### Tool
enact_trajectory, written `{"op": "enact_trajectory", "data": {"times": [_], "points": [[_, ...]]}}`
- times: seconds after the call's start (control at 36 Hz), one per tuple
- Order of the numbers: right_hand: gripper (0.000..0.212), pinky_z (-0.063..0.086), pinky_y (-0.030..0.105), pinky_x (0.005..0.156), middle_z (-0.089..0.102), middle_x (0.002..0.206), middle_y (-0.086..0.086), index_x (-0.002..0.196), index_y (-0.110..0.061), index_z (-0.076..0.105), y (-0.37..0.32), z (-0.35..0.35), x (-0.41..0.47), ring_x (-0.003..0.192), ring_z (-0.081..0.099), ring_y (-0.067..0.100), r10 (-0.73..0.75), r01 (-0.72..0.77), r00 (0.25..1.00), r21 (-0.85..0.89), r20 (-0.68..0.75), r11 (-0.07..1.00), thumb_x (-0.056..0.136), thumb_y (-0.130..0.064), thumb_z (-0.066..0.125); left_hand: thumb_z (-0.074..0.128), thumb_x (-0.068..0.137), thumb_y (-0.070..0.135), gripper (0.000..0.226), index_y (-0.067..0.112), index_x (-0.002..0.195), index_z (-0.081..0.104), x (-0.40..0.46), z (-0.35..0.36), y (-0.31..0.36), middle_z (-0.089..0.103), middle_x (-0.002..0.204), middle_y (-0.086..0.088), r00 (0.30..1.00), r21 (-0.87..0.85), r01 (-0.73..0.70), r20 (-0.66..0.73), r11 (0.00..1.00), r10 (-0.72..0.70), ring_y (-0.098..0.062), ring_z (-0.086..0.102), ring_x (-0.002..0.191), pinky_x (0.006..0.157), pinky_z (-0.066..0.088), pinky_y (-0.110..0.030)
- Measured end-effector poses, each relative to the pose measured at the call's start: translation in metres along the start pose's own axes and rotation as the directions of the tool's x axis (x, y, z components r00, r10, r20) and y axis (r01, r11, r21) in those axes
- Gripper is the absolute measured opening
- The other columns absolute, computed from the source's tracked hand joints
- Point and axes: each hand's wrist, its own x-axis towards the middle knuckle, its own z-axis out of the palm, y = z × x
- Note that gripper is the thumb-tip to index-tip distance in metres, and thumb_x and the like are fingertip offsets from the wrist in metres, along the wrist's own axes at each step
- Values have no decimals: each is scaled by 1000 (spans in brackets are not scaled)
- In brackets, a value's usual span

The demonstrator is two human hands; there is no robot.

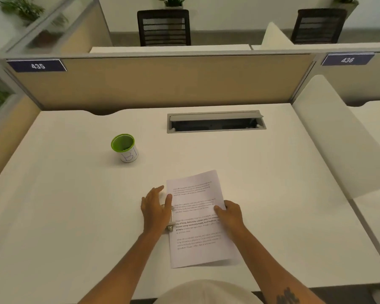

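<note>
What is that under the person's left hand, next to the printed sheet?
A thin metal bar pokes out beneath the left hand, lying along the printed sheet at its left edge, on the desk. The palm covers the rest, so its full shape cannot be seen.
</note>
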Motion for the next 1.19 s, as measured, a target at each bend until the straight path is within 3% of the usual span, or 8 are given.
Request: {"op": "enact_trajectory", "data": {"times": [0.14,0.36,0.56,0.69,0.81,0.92,1.08,1.19], "points": [[15,66,41,80,81,100,6,104,-8,76,3,-11,3,89,78,27,6,-5,1000,40,-7,999,100,-14,64,72,96,33,52,11,142,59,-19,-9,-19,63,146,-6,969,18,-215,126,976,211,-28,59,134,116,47,-52],[17,66,42,81,81,103,9,113,-6,77,9,-54,16,91,78,29,23,-18,998,98,-52,995,101,-13,66,89,81,39,94,19,160,41,-36,-14,-37,47,162,2,939,26,-237,265,971,222,-20,44,151,125,39,-44],[20,65,47,88,80,109,14,119,-4,76,13,-106,35,96,78,35,80,-63,992,170,-97,984,102,-11,68,94,75,40,107,26,163,35,-37,-16,-39,39,166,6,935,-2,-208,293,978,199,-17,38,153,126,37,-41],[16,59,30,65,78,97,6,115,-5,75,12,-158,52,86,76,26,99,-71,983,179,-155,981,102,-10,69,95,73,37,116,27,166,27,-37,-17,-42,35,166,13,918,7,-199,351,980,184,-11,35,151,123,34,-35],[13,59,34,72,77,96,5,113,-7,75,12,-204,71,85,75,26,102,-73,975,150,-196,986,102,-9,69,97,72,27,119,27,167,25,-36,-16,-45,35,161,22,915,6,-179,368,984,165,-11,37,149,119,37,-30],[12,60,43,86,75,103,12,112,-4,73,8,-246,91,85,72,29,92,-71,967,94,-238,993,102,-9,68,98,71,10,120,25,167,27,-34,-12,-50,31,154,36,916,-38,-161,365,986,163,-11,39,145,100,37,5],[18,55,39,84,72,107,17,115,3,73,3,-295,116,90,69,33,60,-65,953,-8,-296,998,102,-6,65,98,70,9,124,43,165,26,-32,-9,-55,30,155,44,920,-31,-192,343,981,191,-8,37,142,97,34,10],[23,55,40,86,72,114,22,119,8,71,2,-316,132,94,68,34,54,-75,949,-54,-310,996,103,-5,64,98,66,-2,125,60,152,32,-30,-7,-57,40,162,14,926,-58,-169,332,984,178,-16,38,147,96,46,3]]}}
